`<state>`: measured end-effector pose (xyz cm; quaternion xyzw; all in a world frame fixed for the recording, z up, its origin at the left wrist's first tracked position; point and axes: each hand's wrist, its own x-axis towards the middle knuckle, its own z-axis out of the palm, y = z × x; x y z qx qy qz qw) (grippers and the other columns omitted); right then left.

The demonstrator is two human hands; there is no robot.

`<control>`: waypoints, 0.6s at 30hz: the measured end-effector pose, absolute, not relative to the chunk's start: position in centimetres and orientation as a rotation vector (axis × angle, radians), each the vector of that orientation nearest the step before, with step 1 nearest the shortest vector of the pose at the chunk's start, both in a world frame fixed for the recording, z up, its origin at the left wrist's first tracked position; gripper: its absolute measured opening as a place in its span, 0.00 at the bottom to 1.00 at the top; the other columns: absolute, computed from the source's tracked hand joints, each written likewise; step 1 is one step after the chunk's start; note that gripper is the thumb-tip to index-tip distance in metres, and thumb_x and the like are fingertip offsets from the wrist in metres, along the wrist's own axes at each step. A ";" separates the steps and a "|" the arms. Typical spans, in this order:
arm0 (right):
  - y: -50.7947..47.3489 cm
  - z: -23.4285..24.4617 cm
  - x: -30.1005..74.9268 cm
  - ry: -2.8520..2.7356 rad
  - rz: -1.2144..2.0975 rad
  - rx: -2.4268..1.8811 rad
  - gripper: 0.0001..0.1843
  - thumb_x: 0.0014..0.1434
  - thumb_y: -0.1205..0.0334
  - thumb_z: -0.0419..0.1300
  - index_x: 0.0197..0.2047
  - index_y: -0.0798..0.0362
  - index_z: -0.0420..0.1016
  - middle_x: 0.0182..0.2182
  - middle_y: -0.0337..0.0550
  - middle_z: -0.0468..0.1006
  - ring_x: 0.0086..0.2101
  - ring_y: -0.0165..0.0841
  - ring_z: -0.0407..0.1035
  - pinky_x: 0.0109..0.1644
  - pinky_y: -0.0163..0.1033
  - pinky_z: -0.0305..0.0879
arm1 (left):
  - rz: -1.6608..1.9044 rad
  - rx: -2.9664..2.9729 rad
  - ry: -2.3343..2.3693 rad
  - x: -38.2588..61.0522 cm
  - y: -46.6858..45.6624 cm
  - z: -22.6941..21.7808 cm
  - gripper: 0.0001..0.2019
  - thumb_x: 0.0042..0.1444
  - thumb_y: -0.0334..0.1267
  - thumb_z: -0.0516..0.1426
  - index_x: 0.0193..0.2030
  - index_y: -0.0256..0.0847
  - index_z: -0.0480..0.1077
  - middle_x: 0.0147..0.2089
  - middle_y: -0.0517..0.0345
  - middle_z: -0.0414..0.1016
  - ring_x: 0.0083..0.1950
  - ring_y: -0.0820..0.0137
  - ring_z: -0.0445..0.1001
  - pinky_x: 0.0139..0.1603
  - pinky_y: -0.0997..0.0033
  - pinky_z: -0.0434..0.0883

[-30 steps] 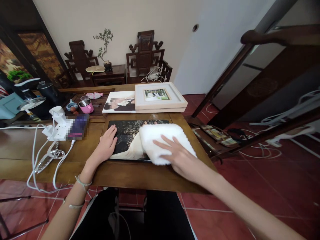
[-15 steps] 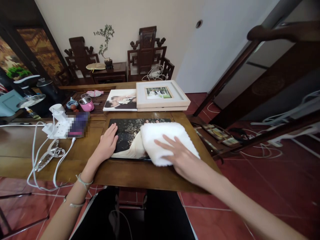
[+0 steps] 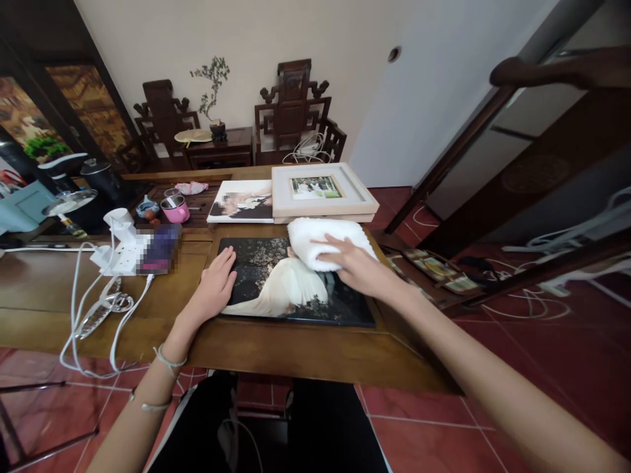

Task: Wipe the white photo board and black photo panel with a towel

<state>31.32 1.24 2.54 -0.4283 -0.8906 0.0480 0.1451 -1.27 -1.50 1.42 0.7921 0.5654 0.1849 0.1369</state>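
Observation:
A dark photo panel (image 3: 296,289) with a pale gown in its picture lies flat on the wooden table (image 3: 305,351). My left hand (image 3: 217,282) rests on its left edge, fingers stretched out flat and holding nothing. At the panel's far right part, my right hand (image 3: 357,259) presses on a folded white cloth (image 3: 320,243) and holds it against the surface. The cloth covers the panel's upper right corner and comes close to the pale frame behind it.
Behind the panel lie a flat photo print (image 3: 241,203) and a stack of pale picture frames (image 3: 325,208). To the left are a white power strip (image 3: 125,256) with trailing cables, a pink cup (image 3: 175,209) and a black kettle (image 3: 101,180). Carved chairs (image 3: 294,98) stand beyond.
My right hand has pushed the white cloth away from me, from the panel's near right part to its far edge, uncovering the lower right. My left hand stays on the left edge.

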 end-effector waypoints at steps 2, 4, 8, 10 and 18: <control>2.5 2.7 30.8 -2.550 0.119 -1.286 0.38 0.43 0.86 0.45 0.54 0.55 0.73 0.62 0.54 0.64 0.64 0.52 0.50 0.60 0.70 0.52 | 0.558 2.283 1.634 -1.3 -1.5 1.3 0.25 0.65 0.40 0.41 0.67 0.37 0.54 0.72 0.45 0.50 0.73 0.60 0.47 0.67 0.44 0.52; 1.9 2.7 30.2 -2.563 0.091 -1.288 0.38 0.42 0.86 0.45 0.54 0.54 0.74 0.62 0.53 0.64 0.64 0.53 0.49 0.60 0.71 0.51 | 0.575 2.273 1.633 -1.3 -1.4 1.2 0.25 0.65 0.40 0.42 0.67 0.37 0.54 0.72 0.45 0.50 0.73 0.61 0.47 0.68 0.45 0.51; -4.2 2.0 29.6 -2.604 0.029 -1.198 0.35 0.41 0.87 0.46 0.46 0.53 0.78 0.63 0.52 0.63 0.65 0.54 0.45 0.61 0.72 0.48 | 0.569 2.266 1.636 -1.2 -1.4 1.3 0.25 0.65 0.40 0.42 0.67 0.36 0.55 0.72 0.44 0.50 0.73 0.60 0.47 0.67 0.42 0.52; -8.2 1.6 29.4 -2.603 0.012 -1.109 0.29 0.44 0.87 0.47 0.40 0.54 0.80 0.63 0.52 0.62 0.65 0.54 0.42 0.62 0.72 0.46 | 0.564 2.264 1.643 -1.2 -1.3 1.3 0.25 0.64 0.39 0.42 0.67 0.36 0.55 0.72 0.44 0.50 0.72 0.59 0.48 0.66 0.41 0.53; -10.6 2.5 28.0 -2.707 0.089 -0.986 0.23 0.47 0.85 0.53 0.36 0.51 0.81 0.64 0.49 0.62 0.65 0.56 0.44 0.63 0.71 0.45 | 0.581 2.300 1.628 -1.3 -1.3 1.3 0.24 0.65 0.40 0.42 0.66 0.37 0.55 0.72 0.44 0.50 0.72 0.59 0.48 0.66 0.43 0.54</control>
